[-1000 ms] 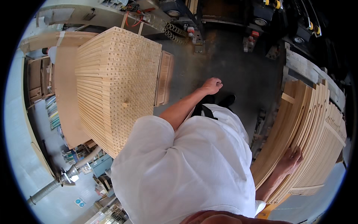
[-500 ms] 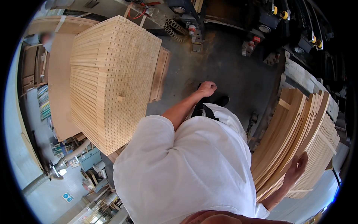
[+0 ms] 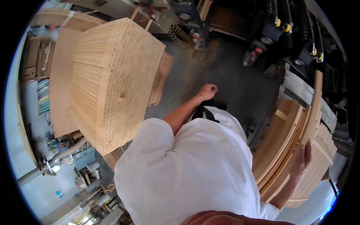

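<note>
In front of my waist, my left hand is curled into a loose fist, with nothing showing in it. On the right, my right hand is wrapped round a long wooden slat. The slat's far end rises above the other boards and points toward the machinery. Beneath and beside it lies a stack of curved wooden boards, next to a row of slats with a cross strip. My right fingers are partly hidden behind the slat.
To the left stands a large stack of wooden bars with holes in their ends; one small peg sticks out. Behind it is a brown panel. Dark machinery with gauges and a coiled hose stands at the far side.
My right hand has closed on a slat, and its far end now stands up off the stack. The left fist stays at my waist. The view has shifted slightly.
</note>
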{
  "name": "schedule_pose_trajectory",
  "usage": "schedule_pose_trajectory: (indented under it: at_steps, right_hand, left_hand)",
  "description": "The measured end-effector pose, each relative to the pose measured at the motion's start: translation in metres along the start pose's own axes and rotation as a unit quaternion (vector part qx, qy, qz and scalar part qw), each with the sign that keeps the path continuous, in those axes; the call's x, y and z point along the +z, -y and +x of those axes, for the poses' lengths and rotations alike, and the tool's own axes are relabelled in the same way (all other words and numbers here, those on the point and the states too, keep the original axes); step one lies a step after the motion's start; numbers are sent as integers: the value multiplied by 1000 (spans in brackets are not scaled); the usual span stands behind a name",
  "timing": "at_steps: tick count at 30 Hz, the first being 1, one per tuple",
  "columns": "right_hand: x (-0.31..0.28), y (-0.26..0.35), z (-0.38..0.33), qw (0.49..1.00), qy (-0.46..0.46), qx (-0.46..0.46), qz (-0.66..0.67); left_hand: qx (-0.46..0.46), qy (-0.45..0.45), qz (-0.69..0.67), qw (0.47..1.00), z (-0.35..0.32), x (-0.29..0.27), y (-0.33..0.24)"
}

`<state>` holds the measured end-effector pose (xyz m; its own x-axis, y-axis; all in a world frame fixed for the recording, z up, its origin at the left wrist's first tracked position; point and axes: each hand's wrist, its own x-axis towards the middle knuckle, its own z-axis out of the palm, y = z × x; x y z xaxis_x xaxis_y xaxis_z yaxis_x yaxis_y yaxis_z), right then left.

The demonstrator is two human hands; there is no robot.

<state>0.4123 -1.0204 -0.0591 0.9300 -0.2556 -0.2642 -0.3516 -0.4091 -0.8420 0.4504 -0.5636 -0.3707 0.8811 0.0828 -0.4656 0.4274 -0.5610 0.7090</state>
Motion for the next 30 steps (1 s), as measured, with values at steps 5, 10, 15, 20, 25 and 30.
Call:
schedule_pose_trajectory:
  at_steps: [5,10,15,20,25,30]
  right_hand:
    - [32,44,24,997,54,-52,-10]
    - [47,86,44,997,43,-50,-44]
    - [76,127,74,994,11,-59,-88]
    - [111,170,107,989,-38,-12,-142]
    - [150,219,140,978,-74,-41,-192]
    - [181,257,195,972,-61,-74,-213]
  left_hand:
    - [108,-34,3,994,50,-28,-36]
    - [262,-114,1,958,139,-109,-164]
    - [423,-204,86,879,315,-196,-272]
    - [310,-224,265,885,467,-263,-372]
    - [274,-261,334,863,565,-288,-432]
    - [266,-228,356,866,607,-301,-454]
